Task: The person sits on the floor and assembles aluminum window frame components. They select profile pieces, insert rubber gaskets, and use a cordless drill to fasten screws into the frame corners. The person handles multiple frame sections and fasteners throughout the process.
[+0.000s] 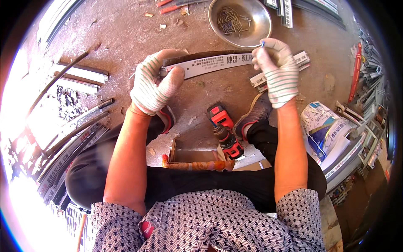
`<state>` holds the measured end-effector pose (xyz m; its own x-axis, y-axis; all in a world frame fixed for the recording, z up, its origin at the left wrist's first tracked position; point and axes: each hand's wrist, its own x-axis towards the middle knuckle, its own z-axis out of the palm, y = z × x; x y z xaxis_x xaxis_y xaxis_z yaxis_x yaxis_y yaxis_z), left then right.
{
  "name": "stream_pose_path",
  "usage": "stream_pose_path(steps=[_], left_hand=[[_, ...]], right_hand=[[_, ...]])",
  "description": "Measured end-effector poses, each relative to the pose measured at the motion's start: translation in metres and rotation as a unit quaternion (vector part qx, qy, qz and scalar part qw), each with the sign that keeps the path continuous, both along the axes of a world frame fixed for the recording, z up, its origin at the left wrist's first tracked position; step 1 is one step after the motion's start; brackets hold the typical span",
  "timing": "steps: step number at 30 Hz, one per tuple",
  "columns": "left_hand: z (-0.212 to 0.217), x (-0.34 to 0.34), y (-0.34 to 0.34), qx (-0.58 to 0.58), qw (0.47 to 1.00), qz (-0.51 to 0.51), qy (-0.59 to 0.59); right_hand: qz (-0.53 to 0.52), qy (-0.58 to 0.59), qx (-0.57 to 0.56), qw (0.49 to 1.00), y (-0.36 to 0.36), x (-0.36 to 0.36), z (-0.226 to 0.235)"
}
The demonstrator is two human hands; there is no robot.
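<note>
Both gloved, raised over the floor — left hand (pixel 153 82) gripping the white strip (pixel 216 64), right hand (pixel 275 67) pinching a small blue-tipped piece (pixel 262 43), mostly hidden; steel bowl (pixel 240 21) just beyond.

on the dusty concrete floor (pixel 126 25): a round metal bowl (pixel 260 19) of small screws (pixel 231 20) at top, a red-and-black cordless drill (pixel 224 130) between the shoes, bundled dark profiles (pixel 71 138) at left, a crumpled printed bag (pixel 325 128) at right.
</note>
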<state>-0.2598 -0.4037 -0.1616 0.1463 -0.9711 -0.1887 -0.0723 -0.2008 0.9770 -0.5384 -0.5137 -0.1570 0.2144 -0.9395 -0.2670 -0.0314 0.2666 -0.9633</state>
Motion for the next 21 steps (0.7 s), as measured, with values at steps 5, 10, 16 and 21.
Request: stream_pose_path(steps=[5,10,16,21], left_hand=[[0.004,-0.004,0.002,0.035,0.998,0.006,0.046],[0.008,-0.005,0.002,0.025,0.998,0.007,0.048],[0.009,-0.007,0.001,0.029,0.997,0.009,0.066],[0.004,-0.003,0.003,0.024,0.999,-0.003,0.047]], right_hand=[[0.012,0.006,-0.027,1.0,0.021,0.016,0.038],[0.038,-0.016,-0.033,0.999,0.038,0.016,0.061],[0.034,-0.051,0.004,0.998,0.055,0.004,0.062],[0.047,-0.073,0.077,0.993,0.074,0.002,0.063]])
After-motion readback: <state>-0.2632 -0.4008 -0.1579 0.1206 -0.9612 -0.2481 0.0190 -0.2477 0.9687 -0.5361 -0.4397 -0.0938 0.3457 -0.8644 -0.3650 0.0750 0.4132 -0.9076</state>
